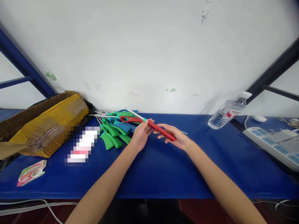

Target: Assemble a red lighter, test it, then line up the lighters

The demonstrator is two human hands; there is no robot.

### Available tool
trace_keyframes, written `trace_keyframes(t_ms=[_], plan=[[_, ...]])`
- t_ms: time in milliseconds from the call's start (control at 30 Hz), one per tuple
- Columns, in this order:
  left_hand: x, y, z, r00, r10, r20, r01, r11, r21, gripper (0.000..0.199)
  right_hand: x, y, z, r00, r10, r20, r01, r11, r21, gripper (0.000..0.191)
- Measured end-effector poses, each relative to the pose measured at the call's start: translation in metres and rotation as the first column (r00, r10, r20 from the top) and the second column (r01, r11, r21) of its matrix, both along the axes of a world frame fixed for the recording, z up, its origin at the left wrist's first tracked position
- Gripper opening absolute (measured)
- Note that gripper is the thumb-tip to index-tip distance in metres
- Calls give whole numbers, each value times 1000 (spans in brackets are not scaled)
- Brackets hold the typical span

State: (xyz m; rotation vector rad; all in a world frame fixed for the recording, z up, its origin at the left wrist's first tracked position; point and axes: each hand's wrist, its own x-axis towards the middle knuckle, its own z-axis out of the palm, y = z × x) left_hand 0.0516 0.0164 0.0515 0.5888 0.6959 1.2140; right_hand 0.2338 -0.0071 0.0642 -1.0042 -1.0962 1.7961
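Note:
A red long-neck lighter [163,132] with a metal barrel is held above the table, its barrel pointing up and left. My left hand [141,134] grips it near the green collar where the barrel meets the body. My right hand [176,136] has its fingers around the handle end. Left of my hands lies a pile of long-neck lighters [107,138] in green, blue and red, most of their metal barrels pointing left. A thin light rod [184,132] shows just right of my right hand; its other end is hidden.
On the blue table [149,177], a taped cardboard box [51,124] stands at left. A pink-and-green card [32,173] lies near the front left. At right are a water bottle [226,112], a power strip [271,141] and a white mouse-like object [259,118]. The white wall [149,56] rises behind.

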Motion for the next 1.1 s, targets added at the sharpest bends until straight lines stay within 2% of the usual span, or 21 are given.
trace_keyframes(t_ms=[100,167,200,267,333,367,433,567,667,733,833,933,1033,1100], plan=[[0,0,1,999,4,50,-4,1000,16,22,1,2,-1,997,-68,48,66,997,35,33],[-2,1,4,995,19,101,-18,1000,-7,25,1,4,-5,981,-151,118,134,981,143,32],[-3,1,6,992,30,126,-27,999,-25,26,-1,5,-9,962,-223,158,182,954,236,31],[-5,2,10,984,53,170,-44,997,-57,29,-4,5,-15,892,-394,221,259,847,464,30],[-7,3,14,977,68,204,-53,996,-75,31,-7,3,-21,834,-489,256,243,742,625,29],[-7,3,15,974,74,216,-56,995,-84,31,-8,2,-24,828,-485,282,204,729,653,28],[-8,3,17,969,88,230,-64,992,-110,32,-11,-1,-26,850,-390,354,93,772,628,30],[-9,0,17,956,90,278,-49,987,-151,34,-20,-8,-28,894,-72,443,-174,855,489,40],[-10,0,15,947,84,310,-44,990,-133,34,-30,-14,-27,945,131,299,-223,928,299,45],[-11,2,13,947,75,311,-46,994,-102,33,-34,-16,-28,971,183,151,-207,965,159,48],[-13,7,11,968,57,246,-47,998,-49,32,-33,-14,-28,989,145,9,-145,988,53,44],[-15,12,8,992,40,121,-37,999,-25,29,-26,-5,-29,1000,-5,12,4,999,49,37],[-14,15,1,999,-7,48,8,1000,-13,27,-19,5,-32,973,-165,161,141,978,154,39],[-10,15,-9,998,-52,-22,52,998,31,27,-17,8,-31,924,-259,281,165,934,318,39]])
